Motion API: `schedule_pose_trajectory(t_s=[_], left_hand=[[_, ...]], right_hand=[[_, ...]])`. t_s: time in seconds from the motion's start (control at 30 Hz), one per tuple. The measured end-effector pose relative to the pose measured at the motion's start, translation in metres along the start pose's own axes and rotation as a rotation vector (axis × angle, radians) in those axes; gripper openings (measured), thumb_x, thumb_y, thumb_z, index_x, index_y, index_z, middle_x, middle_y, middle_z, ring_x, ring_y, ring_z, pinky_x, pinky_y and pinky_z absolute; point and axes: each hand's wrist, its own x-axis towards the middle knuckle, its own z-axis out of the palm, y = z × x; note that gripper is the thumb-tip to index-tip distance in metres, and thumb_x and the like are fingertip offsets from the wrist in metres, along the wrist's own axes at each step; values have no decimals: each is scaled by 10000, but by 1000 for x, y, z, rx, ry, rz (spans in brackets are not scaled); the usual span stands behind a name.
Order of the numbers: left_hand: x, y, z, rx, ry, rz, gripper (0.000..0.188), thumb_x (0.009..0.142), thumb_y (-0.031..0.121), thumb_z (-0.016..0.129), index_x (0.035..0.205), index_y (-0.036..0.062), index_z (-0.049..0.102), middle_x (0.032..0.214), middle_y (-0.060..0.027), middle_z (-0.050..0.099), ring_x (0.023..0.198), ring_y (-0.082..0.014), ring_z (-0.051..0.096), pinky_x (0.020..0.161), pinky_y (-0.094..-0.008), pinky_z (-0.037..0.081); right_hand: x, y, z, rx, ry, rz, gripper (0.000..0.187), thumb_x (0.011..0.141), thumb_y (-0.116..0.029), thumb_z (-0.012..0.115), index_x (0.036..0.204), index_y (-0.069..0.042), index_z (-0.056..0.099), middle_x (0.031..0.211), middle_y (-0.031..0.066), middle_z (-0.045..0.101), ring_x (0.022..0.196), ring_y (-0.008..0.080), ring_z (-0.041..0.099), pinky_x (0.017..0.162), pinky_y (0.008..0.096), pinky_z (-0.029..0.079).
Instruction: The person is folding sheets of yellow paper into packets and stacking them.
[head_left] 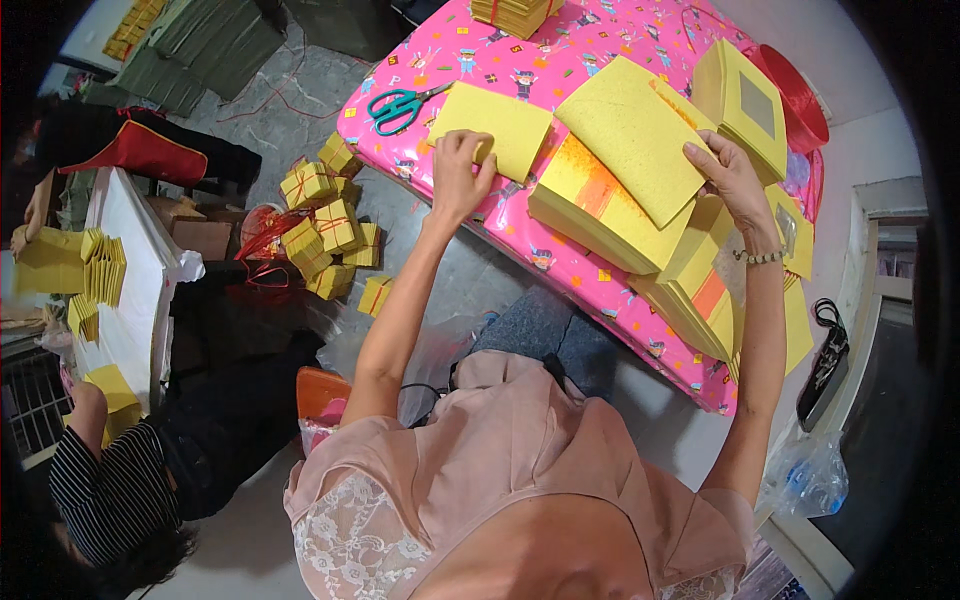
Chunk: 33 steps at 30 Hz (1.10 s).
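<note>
On the pink table my left hand rests with curled fingers at the near edge of a flat yellow paper piece. Teal-handled scissors lie just left of that piece. My right hand grips the right edge of a large yellow paper sheet between thumb and fingers. The sheet lies tilted over a thick stack of yellow paper with orange markings, hiding part of its top. More yellow stacks stand below my right wrist, partly covered by my forearm.
Another yellow stack and a red ribbon roll stand at the table's far right. Tied yellow bundles are heaped on the floor left of the table. Two other people work at a white table on the left.
</note>
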Motion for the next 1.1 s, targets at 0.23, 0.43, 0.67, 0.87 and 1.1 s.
schedule_pose_trajectory(t_s=[0.23, 0.43, 0.67, 0.87, 1.1], left_hand=[[-4, -6, 14, 137, -50, 60, 219, 792, 157, 720, 1001, 95, 693, 1056, -90, 634, 1032, -313, 553, 863, -428, 433], [1, -8, 9, 86, -85, -6, 219, 779, 149, 734, 968, 54, 677, 998, -112, 653, 991, -320, 574, 873, -427, 444], [-4, -3, 9, 87, -55, 53, 182, 785, 139, 732, 929, 41, 678, 950, -117, 658, 964, -323, 597, 852, -432, 460], [-14, -4, 10, 22, 12, 49, 191, 749, 75, 756, 917, 41, 673, 942, -106, 629, 933, -308, 591, 801, -413, 478], [-14, 1, 13, -10, 79, -126, 407, 710, 82, 812, 994, -13, 535, 969, -150, 512, 916, -305, 554, 768, -390, 509]], right_hand=[[10, -68, 4, -100, -35, -82, 404, 950, -372, 654, 1207, -62, 623, 954, -23, 659, 857, 37, 602, 706, 216, 497], [95, -95, 63, -28, -242, -238, 430, 949, -352, 645, 1256, -62, 561, 933, -28, 594, 855, 58, 553, 753, 222, 481], [175, -78, 138, -310, -483, -84, 262, 945, -205, 633, 1126, -32, 556, 824, 30, 588, 676, 114, 572, 585, 276, 507], [193, -71, 166, -1053, -527, -143, 224, 828, -146, 634, 931, 52, 613, 745, 124, 665, 555, 184, 600, 479, 332, 482], [206, -47, 176, -1283, -584, -270, 253, 772, -135, 674, 889, 87, 706, 816, 216, 715, 667, 292, 703, 554, 404, 540]])
